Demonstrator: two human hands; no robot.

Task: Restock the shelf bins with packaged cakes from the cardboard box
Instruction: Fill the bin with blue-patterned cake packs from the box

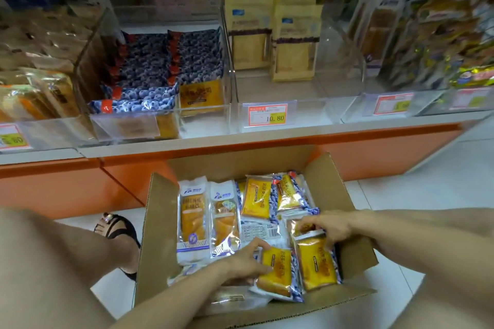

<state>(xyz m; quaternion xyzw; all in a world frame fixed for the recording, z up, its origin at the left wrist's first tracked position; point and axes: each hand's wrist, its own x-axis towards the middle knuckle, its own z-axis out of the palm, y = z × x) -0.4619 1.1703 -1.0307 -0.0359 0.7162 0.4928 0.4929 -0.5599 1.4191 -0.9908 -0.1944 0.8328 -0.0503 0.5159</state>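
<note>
An open cardboard box (pixel 328 189) stands on the floor below the shelf, filled with several packaged cakes. My left hand (pixel 247 259) grips a yellow cake pack with a blueberry-print edge (pixel 278 272) at the box's near side. My right hand (pixel 330 227) holds the top of a second, similar yellow pack (pixel 316 264) beside it. Two white-and-blue bread packs (pixel 193 218) lie at the left of the box. The clear shelf bin (pixel 203 125) above holds rows of blueberry-print packs (pixel 149 67).
A neighbouring clear bin (pixel 307 112) holds two tan paper bags (pixel 294 37) and carries a 10.80 price tag (pixel 268 114). More bins of snacks stand left and right. An orange shelf base (pixel 374 155) runs behind the box. A sandalled foot (pixel 117 230) rests left of it.
</note>
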